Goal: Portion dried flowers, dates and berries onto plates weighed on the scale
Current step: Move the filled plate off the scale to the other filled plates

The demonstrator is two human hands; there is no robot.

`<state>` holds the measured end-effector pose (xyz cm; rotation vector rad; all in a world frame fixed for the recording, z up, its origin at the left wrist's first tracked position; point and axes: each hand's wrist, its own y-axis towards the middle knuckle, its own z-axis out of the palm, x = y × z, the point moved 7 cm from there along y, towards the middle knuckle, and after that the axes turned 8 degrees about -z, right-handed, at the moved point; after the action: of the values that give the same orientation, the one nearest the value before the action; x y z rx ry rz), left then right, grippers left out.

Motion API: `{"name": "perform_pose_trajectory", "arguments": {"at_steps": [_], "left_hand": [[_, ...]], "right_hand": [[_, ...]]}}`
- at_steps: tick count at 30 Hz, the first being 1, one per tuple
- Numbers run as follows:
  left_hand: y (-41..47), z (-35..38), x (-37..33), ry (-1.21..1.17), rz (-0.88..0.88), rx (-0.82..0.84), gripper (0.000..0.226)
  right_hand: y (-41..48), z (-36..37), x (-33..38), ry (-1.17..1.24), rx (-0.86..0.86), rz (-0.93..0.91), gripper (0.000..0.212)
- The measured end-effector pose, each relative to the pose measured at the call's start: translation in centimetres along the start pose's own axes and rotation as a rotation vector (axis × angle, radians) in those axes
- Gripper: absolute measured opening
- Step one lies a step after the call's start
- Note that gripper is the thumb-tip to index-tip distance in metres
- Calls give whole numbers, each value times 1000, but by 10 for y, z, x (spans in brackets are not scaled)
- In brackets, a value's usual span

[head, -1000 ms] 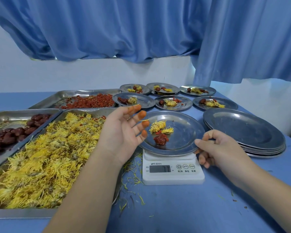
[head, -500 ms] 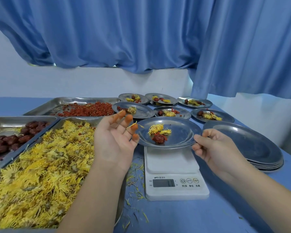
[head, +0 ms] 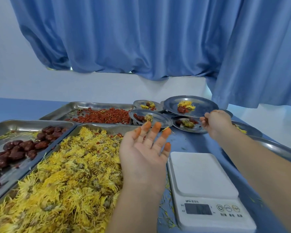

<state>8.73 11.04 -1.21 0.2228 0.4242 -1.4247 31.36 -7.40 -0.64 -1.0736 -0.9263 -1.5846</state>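
My right hand point(head: 214, 122) pinches the rim of a filled steel plate point(head: 203, 105) and holds it in the air above the other filled plates at the back. On it lie yellow dried flowers and a red date. My left hand point(head: 144, 152) hovers palm up with straight, orange-stained fingers between the flower tray point(head: 107, 127) and the white scale point(head: 202, 179), holding nothing. The scale's platform is bare. The dried flowers point(head: 65, 174) fill the nearest tray, dates point(head: 20, 148) lie in the tray at left, and red berries point(head: 104, 116) lie in the tray behind.
Several filled plates point(head: 160, 117) crowd the table's back right, under and beside the held plate. A stack of bare steel plates point(head: 279, 148) sits right of my right arm. Loose petals litter the blue table point(head: 191, 142). Blue curtains hang behind.
My right hand has lifted the filled plate off the scale and carried it away toward the back right. My left hand stayed open near the flower tray. The view has tilted upward.
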Motion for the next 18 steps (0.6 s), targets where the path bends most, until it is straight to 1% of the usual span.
{"name": "perform_pose_trajectory", "arguments": {"at_steps": [2,4,6,11,18], "left_hand": [[0,-2,-1,-37,0,-17,27],[1,-4,-2,-67,6,-40,29],[1,-7,-3,-94,8,-61,31],[2,-9,-5,-136,4,-68,35],[1,-6,-3,-112,1,-58,35]], "right_hand": [[14,0,-6,-42,-12,-6,26],[24,-3,-12,-152,-20,-46,37],[31,-6,-21,-204,-48,-45,41],[43,-6,-43,-160,-144,71,55],[49,-4,-51,-161,-134,124,48]]}}
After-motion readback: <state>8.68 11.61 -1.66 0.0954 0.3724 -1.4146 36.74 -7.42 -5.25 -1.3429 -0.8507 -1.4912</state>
